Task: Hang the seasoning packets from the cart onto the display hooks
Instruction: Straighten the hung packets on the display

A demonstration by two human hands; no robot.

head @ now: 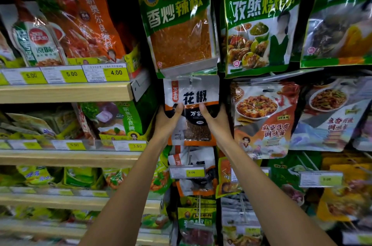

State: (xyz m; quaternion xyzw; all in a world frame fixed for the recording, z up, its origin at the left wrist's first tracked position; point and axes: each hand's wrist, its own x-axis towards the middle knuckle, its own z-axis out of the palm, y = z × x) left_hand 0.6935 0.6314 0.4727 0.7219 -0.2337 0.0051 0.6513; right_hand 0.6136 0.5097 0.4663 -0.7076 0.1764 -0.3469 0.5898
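A white, orange and black seasoning packet (193,102) is held upright against the display, its top edge at a metal display hook (192,79). My left hand (168,119) grips the packet's left side with the thumb on its front. My right hand (214,118) grips its right side the same way. Whether the hook passes through the packet's hole is hard to tell. Below it hang more packets of the same kind (191,171).
Green packets (181,20) hang above on higher hooks, with more (259,20) to the right. A mapo tofu sauce packet (263,120) hangs at right. Wooden shelves (66,92) with yellow price tags (115,73) and bagged seasonings fill the left.
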